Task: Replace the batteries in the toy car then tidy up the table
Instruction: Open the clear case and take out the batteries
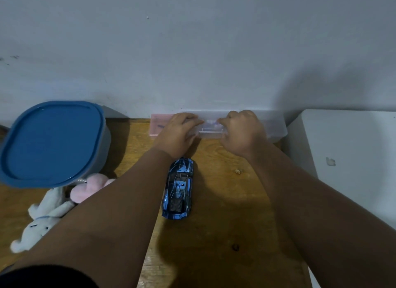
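Container (53,142), grey with a blue lid, stands at the left back of the table, its near edge overlapping two plush toys. White plush (45,221) lies on its side at the left edge, partly under the left forearm. Pink plush (85,188) lies touching the white one, between the container and the forearm. White block (347,159), plain-faced with a small mark on top, stands off the right side of the table. Crumb (237,171), small and pale, lies on the wood right of the car. Box (274,124), long, shallow, translucent plastic with a pink tint at its left end, lies along the back edge against the wall; contents too blurred to tell. Left hand (179,133) lies on the box lid, fingers extended and pressing flat. Right hand (243,131) has fingers curled at the box's front edge, thumb below, gripping it. Car (179,189), glossy blue with black lines, sits on its wheels mid-table, between the two forearms and just short of the left wrist, well apart from the box. Table (225,202): warm-toned wood, visible grain, one dark knot (235,247) near the front. Wall (192,52): bare, pale grey, scuffed at left, shadowed at right.
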